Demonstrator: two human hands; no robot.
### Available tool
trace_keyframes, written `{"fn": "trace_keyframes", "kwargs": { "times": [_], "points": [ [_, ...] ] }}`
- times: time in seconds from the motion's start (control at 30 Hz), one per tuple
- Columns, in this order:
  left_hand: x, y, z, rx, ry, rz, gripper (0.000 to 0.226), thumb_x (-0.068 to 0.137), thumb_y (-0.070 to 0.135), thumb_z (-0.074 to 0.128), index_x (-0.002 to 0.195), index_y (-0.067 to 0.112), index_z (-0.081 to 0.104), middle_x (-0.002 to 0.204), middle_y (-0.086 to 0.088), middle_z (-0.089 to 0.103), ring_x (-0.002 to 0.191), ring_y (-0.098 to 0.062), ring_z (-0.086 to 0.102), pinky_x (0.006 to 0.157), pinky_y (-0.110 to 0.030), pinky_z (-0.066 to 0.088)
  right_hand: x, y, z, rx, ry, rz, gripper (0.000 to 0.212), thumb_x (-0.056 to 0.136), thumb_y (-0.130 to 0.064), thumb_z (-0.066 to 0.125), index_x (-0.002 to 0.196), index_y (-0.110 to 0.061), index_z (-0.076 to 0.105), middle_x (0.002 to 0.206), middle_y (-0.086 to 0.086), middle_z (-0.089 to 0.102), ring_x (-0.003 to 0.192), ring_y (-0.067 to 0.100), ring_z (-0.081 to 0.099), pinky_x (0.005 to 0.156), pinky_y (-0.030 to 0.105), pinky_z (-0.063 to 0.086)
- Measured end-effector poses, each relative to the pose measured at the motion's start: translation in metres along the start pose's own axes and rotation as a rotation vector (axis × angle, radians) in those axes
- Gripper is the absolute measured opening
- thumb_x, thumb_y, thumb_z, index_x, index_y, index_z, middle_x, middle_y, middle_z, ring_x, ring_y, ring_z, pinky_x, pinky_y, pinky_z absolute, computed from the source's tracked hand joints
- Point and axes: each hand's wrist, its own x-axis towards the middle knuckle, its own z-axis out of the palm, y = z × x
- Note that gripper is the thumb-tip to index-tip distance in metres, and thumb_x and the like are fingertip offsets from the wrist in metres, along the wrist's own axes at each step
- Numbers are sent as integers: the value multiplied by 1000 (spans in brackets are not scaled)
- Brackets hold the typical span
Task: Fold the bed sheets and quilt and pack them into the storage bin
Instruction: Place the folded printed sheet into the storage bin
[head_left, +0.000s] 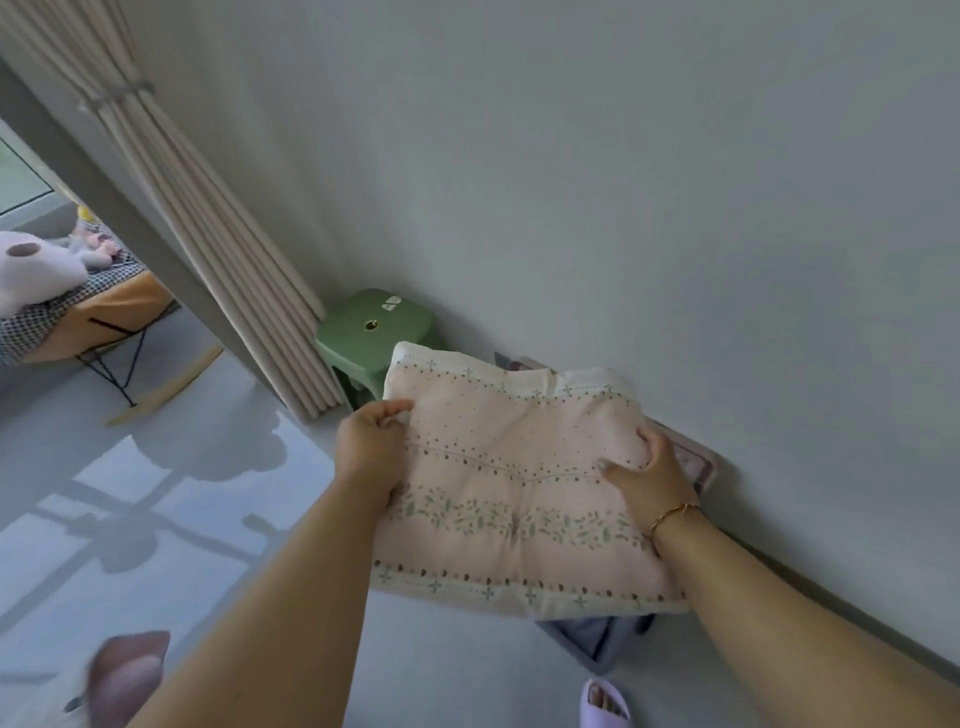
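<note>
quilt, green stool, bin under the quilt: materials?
Folded quilt: padded printed fabric, matte, likely cotton; puffy with stitched dimples. Green stool: looks like moulded plastic, smooth with a slight sheen. Storage bin: seemingly soft grey fabric, mostly hidden.

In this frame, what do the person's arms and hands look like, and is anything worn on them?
Both forearms are bare, with no sleeves in view. The right hand has a thin gold bangle at the wrist and pale polished nails. The left hand shows no jewellery.

Storage bin (597, 642): mostly hidden beneath the folded quilt (519, 499); only a grey corner and a far rim show. Slippered foot (605, 704): cut by bottom edge; blurred pink shape (127, 675) lower left, unidentifiable.
</note>
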Motion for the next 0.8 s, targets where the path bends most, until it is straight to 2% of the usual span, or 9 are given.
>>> {"fn": "trace_keyframes", "kwargs": {
  "times": [0.07, 0.2, 0.33, 0.43, 0.6, 0.7, 0.8],
  "points": [
    [14, 1, 24, 41, -44, 7, 24, 97, 17, 51, 91, 33, 68, 100, -7, 67, 50, -13, 44, 50, -24, 43, 17, 13, -6, 6, 12, 71, 72, 85, -29, 66, 144, -23, 27, 143, 6, 39, 127, 29, 42, 105, 41, 37],
    [34, 0, 64, 123, -123, -13, 25, 97, 12, 48, 104, 24, 70, 117, -18, 65, 51, -10, 40, 50, -20, 40, 42, 43, -12, -10, 45, 175, 78, 77, -38, 70, 142, -32, 27, 142, 7, 39, 126, 31, 43, 105, 50, 40],
    [59, -11, 97, 198, -177, -38, 32, 97, 6, 45, 106, 24, 69, 101, -5, 66, 48, -11, 40, 37, -13, 34, 57, 66, -7, -3, 70, 250, 83, 75, -34, 74, 142, -31, 26, 145, 4, 30, 121, 29, 46, 103, 50, 42],
    [83, -26, 121, 236, -233, -43, 36, 96, 3, 42, 105, 25, 69, 102, 0, 65, 52, -11, 46, 47, -17, 38, 65, 83, 5, 7, 91, 279, 80, 79, -25, 72, 144, -27, 24, 144, 4, 32, 123, 29, 44, 103, 50, 42],
    [135, -61, 160, 287, -342, -31, 40, 96, 6, 39, 96, 34, 68, 116, -2, 62, 77, -18, 60, 71, -29, 51, 93, 116, 41, 64, 171, 336, 76, 82, -15, 69, 144, -26, 26, 143, 8, 36, 126, 31, 42, 103, 48, 41],
    [168, -87, 182, 309, -409, -14, 39, 98, 8, 40, 99, 35, 68, 119, 1, 59, 78, -19, 61, 71, -29, 54, 113, 139, 70, 94, 234, 375, 77, 81, -16, 69, 144, -29, 26, 146, 6, 36, 129, 29, 40, 105, 49, 39],
    [204, -124, 210, 336, -451, 2, 40, 98, 6, 38, 104, 32, 68, 119, 4, 54, 78, -18, 60, 69, -27, 52, 140, 169, 103, 124, 301, 389, 74, 83, -12, 67, 144, -28, 28, 149, 4, 32, 132, 27, 37, 110, 44, 34]
  ]
}}
